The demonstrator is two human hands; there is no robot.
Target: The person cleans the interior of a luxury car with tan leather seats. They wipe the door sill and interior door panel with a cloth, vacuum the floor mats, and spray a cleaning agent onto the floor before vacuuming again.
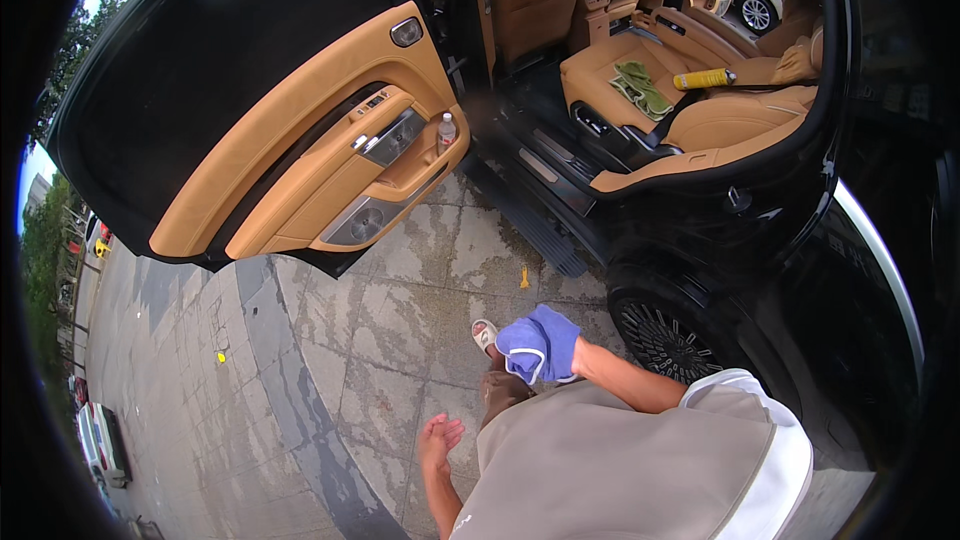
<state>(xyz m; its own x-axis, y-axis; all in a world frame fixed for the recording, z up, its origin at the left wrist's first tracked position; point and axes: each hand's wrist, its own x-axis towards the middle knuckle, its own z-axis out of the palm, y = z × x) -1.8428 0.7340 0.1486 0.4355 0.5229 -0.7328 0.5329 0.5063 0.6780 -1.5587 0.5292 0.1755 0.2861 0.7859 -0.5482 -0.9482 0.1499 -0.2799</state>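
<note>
A blue cloth with a pale edge (541,343) is bunched over my right hand (566,349), whose fingers are hidden beneath it. Low at my left side, my left hand (440,438) is empty, palm partly turned up and fingers apart. Before me a black car's door with tan lining (300,157) stands wide. On the tan rear seat (592,67) lie a green cloth (641,90) and, to its right, a yellow spray can (703,79) on its side. A plastic bottle (446,133) stands upright in the door pocket.
A ribbed side step (536,229) runs under the door opening, with the rear wheel (667,341) close to my right arm. A yellow object (524,277) lies on the wet-stained paving (405,315) near the step. Other cars, one white (103,442), stand farther off.
</note>
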